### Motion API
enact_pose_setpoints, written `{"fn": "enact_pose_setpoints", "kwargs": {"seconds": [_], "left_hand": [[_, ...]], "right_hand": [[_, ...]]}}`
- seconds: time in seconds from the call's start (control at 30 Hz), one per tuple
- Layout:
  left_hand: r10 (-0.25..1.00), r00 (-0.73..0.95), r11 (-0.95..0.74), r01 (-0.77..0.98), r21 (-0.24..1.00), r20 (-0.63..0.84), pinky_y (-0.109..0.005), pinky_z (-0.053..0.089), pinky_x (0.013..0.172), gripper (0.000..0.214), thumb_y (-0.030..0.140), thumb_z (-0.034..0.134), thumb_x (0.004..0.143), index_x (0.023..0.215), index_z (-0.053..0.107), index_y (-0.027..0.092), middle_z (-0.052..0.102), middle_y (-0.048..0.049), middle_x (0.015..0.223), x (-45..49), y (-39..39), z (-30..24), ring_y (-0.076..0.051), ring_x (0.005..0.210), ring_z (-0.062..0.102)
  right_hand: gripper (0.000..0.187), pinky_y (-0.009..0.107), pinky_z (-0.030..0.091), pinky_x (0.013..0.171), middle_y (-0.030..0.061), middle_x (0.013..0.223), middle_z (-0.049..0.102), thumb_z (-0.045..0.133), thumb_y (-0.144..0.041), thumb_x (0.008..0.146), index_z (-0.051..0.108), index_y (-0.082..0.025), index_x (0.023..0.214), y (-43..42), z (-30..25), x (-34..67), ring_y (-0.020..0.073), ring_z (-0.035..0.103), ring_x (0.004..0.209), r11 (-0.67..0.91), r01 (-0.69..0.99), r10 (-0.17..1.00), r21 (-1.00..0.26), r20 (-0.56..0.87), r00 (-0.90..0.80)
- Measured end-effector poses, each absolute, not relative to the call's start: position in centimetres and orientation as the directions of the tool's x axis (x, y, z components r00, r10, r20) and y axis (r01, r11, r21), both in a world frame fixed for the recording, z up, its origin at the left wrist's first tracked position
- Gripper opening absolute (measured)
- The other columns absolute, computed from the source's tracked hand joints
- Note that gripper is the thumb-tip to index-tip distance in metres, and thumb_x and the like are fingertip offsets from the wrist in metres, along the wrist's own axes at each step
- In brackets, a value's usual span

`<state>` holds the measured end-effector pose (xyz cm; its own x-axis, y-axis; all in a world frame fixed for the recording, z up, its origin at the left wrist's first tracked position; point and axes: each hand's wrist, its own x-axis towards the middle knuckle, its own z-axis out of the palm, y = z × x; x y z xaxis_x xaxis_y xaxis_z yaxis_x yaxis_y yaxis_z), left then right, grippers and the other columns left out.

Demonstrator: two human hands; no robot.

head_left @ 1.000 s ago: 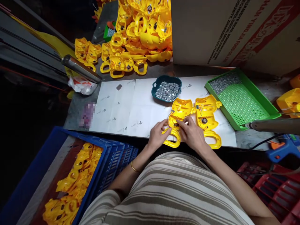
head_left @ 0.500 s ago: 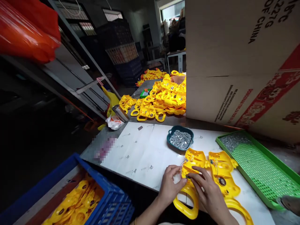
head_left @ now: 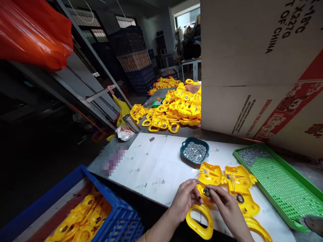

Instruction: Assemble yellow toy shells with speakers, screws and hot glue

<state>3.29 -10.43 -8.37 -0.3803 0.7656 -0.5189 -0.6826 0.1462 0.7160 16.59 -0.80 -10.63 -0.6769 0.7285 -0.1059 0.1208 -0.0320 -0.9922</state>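
Note:
An opened yellow plastic toy shell [head_left: 210,173] with a ring handle [head_left: 211,220] lies on the white-covered table in front of me. A small round black speaker [head_left: 206,192] shows at its lower half, with the fingertips of my right hand [head_left: 227,203] closed at its edge. My left hand [head_left: 183,199] is at the shell's left side, fingers curled together; what they hold is hidden. Thin wires show near the shell's upper left. Right beside it lies a second open yellow shell [head_left: 248,201], with a round speaker [head_left: 239,198] and wires inside.
A dark green basket [head_left: 182,155] of small metal screws stands behind the shells. To the right is a green perforated tray [head_left: 285,188] with more screws. A large carton [head_left: 227,67] rises behind. Yellow shells are heaped at the back [head_left: 181,104] and in a blue crate [head_left: 121,215].
The speaker now shows face-up between my hands, where fingers covered a small dark piece before. My right fingers have drawn together at its edge, and my left fingers have curled in.

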Motion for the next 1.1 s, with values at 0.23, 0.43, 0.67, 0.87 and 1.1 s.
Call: {"fn": "enact_pose_setpoints", "kwargs": {"seconds": [0.23, 0.43, 0.67, 0.87, 1.1], "left_hand": [[0.835, -0.343, 0.195, -0.545, 0.815, -0.43, -0.024, 0.049, 0.066, 0.051, 0.041, 0.088, 0.06, 0.091, 0.061, 0.012, 0.071, -0.005, 0.075, 3.8, -10.5, -9.2, -0.012, 0.062, 0.065], [0.785, -0.422, 0.17, -0.557, 0.813, -0.453, -0.019, 0.047, 0.059, 0.044, 0.042, 0.089, 0.056, 0.073, 0.066, 0.009, 0.068, -0.0028, 0.065, 3.6, -10.5, -8.7, -0.008, 0.055, 0.06], [0.735, -0.394, 0.211, -0.64, 0.738, -0.552, -0.019, 0.052, 0.067, 0.045, 0.038, 0.091, 0.053, 0.081, 0.067, 0.013, 0.069, 0.001, 0.075, 3.7, -10.2, -8.5, -0.008, 0.064, 0.063], [0.749, -0.349, 0.246, -0.643, 0.725, -0.563, -0.02, 0.054, 0.067, 0.041, 0.031, 0.091, 0.053, 0.08, 0.067, 0.012, 0.07, 0.0005, 0.075, 3.5, -10.5, -8.2, -0.009, 0.065, 0.065], [0.768, -0.455, 0.355, -0.283, 0.891, -0.451, -0.019, 0.046, 0.054, 0.033, 0.03, 0.077, 0.07, 0.096, 0.071, 0.012, 0.069, -0.0032, 0.076, 1.2, -10.8, -9.4, -0.009, 0.058, 0.059]], "right_hand": [[0.042, 0.032, 0.055, 0.064, 0.007, 0.08, 0.071, 0.06, -0.056, 0.082, 0.069, -0.018, 0.097, -1.0, -11.0, 16.0, 0.0185, 0.065, 0.064, -0.177, 0.119, 0.583, -0.977, -0.202, -0.787], [0.034, 0.034, 0.056, 0.065, 0.0071, 0.084, 0.068, 0.057, -0.051, 0.086, 0.067, -0.019, 0.09, -1.2, -10.4, 16.5, 0.0195, 0.066, 0.07, -0.009, 0.133, 0.658, -0.991, -0.106, -0.746], [0.021, 0.031, 0.057, 0.07, 0.007, 0.1, 0.066, 0.061, -0.034, 0.087, 0.069, -0.023, 0.104, -1.9, -8.9, 17.6, 0.0175, 0.066, 0.083, 0.316, 0.163, 0.695, -0.935, 0.111, -0.71], [0.019, 0.031, 0.057, 0.07, 0.0069, 0.098, 0.067, 0.062, -0.032, 0.088, 0.069, -0.022, 0.102, -2.0, -9.3, 17.8, 0.0184, 0.066, 0.087, 0.348, 0.198, 0.704, -0.916, 0.116, -0.701], [0.021, 0.029, 0.05, 0.065, 0.0051, 0.089, 0.066, 0.06, -0.035, 0.089, 0.07, -0.021, 0.101, -1.5, -9.3, 18.2, 0.0159, 0.063, 0.073, 0.386, 0.384, 0.778, -0.839, 0.072, -0.624]]}}
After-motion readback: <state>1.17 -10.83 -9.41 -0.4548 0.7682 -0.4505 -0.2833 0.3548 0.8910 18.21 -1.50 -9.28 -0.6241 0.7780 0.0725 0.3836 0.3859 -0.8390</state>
